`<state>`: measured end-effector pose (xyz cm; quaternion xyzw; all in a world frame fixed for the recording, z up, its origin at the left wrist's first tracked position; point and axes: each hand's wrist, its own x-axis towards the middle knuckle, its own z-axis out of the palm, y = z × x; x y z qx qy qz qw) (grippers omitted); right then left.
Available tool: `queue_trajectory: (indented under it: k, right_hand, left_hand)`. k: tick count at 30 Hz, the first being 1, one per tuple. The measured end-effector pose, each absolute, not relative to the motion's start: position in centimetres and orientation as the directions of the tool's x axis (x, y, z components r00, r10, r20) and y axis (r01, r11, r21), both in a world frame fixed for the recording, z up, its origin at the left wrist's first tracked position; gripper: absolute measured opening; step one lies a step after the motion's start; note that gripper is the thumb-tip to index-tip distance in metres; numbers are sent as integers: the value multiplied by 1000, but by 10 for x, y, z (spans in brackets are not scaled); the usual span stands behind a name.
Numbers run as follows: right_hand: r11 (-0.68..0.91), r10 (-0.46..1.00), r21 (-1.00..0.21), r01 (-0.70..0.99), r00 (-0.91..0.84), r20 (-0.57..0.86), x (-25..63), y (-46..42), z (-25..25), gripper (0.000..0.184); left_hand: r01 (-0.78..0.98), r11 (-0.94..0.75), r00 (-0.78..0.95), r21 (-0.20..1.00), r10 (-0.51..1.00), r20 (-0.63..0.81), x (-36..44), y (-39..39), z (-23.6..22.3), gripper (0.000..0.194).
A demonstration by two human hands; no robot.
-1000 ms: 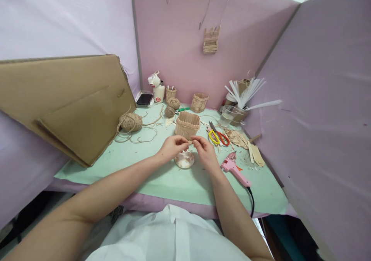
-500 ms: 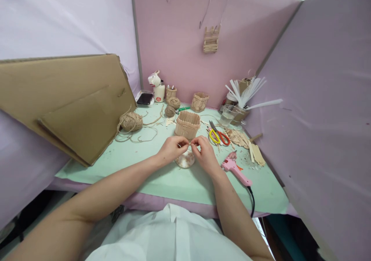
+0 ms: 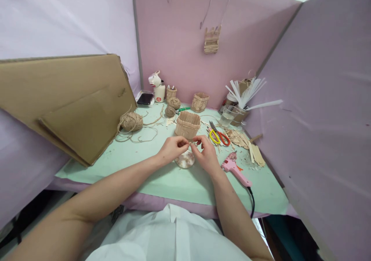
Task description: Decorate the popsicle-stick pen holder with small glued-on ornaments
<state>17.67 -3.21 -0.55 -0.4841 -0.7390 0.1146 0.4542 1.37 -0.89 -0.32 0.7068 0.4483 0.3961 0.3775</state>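
One tiny piece [image 3: 190, 143], hard to recognise, is in front of the wooden basket [image 3: 188, 126]. The left hand [image 3: 174, 149] pinches it narrowly; the right hand [image 3: 205, 152] has parted its finger and thumb slightly, so I cannot tell its grip. Scissors [image 3: 215, 129] lie right of the basket.
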Motion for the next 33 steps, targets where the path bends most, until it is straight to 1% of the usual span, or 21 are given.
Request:
queue_trajectory:
  k: [7,10,13,15,17,19,22,24,26,27,30,33]
  right_hand:
    - [538,736,-458,707,-130,664,171,-34,-9,12]
    - [523,719,-439,731,-101,687,171,-34,-10,13]
    - [483,721,-498,720,-5,693,174,-33,-12,15]
    - [464,742,-571,678,56,668,176,-33,-11,16]
    - [453,769,-646,614,97,632,178,-33,-10,18]
    - [436,795,-710,553,134,592,178,-34,-8,18]
    - [376,847,-787,489,162,506,178,-36,-5,16]
    - [340,880,-820,460,152,450,178,-36,-4,21]
    - [335,892,-839,429,143,430,178,-36,-4,29]
    - [341,893,-849,403,142,427,177,-36,-4,29]
    - [361,907,-888,285,113,405,174,-34,-4,21]
    - [361,923,-911,198,60,379,171,-33,-5,20]
  left_hand:
    - [342,-343,316,875,919,236,14,-11,-2,15]
    - [334,-330,321,883,920,223,14,-10,-2,14]
    - [291,-254,330,922,932,153,15,-9,-2,11]
    - [233,-121,338,965,940,36,15,-8,-2,11]
    - [158,18,358,987,931,-74,16,-6,-1,15]
    - [92,94,379,991,917,-122,16,-4,0,21]
    - [43,124,387,991,913,-131,16,-2,-1,27]
    - [37,127,391,991,911,-131,15,-2,-2,29]
    - [31,115,392,993,913,-117,15,-2,-2,29]
    - [27,104,390,994,915,-106,15,-2,-2,29]
    - [32,64,375,997,924,-71,15,-4,0,26]
    - [76,28,374,997,926,-55,16,-7,2,23]
